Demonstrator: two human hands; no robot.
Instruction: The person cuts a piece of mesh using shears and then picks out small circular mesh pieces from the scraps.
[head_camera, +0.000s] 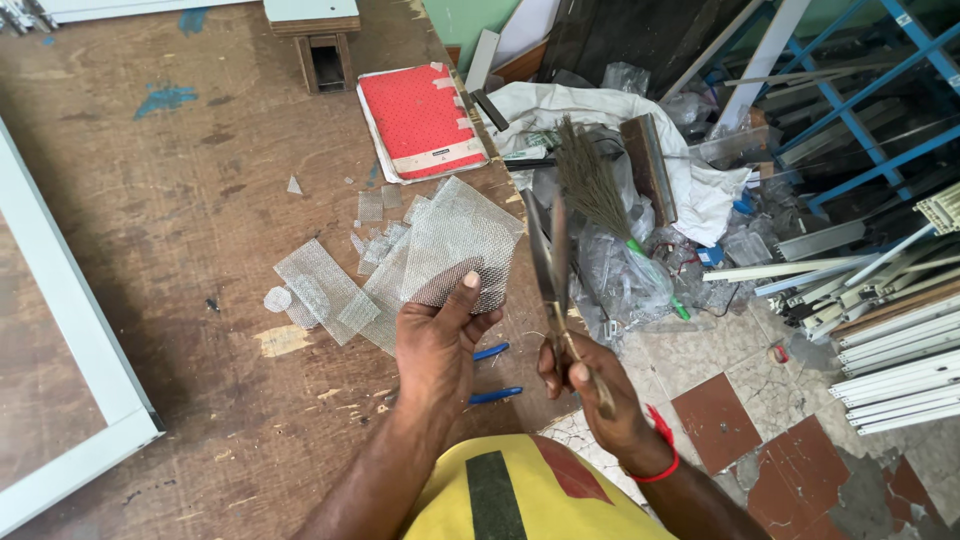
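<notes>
- Wooden workbench (180, 250), left: wire mesh offcuts (330, 290) lie scattered.
- Left hand (437, 345) pinches a wire mesh sheet (455, 245) above the bench edge; keep it taut.
- Right hand (590, 395) is clamped on open shears (550, 270); feed the mesh deep between the blades.

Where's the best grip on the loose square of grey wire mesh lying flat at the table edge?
Judging by its pose, pinch the grey wire mesh square at its left corner, coming from the bare wood side of the brown wooden table. It lies flat and thin, and its right edge overlaps other mesh scraps, so a pinch there may lift several.
</notes>
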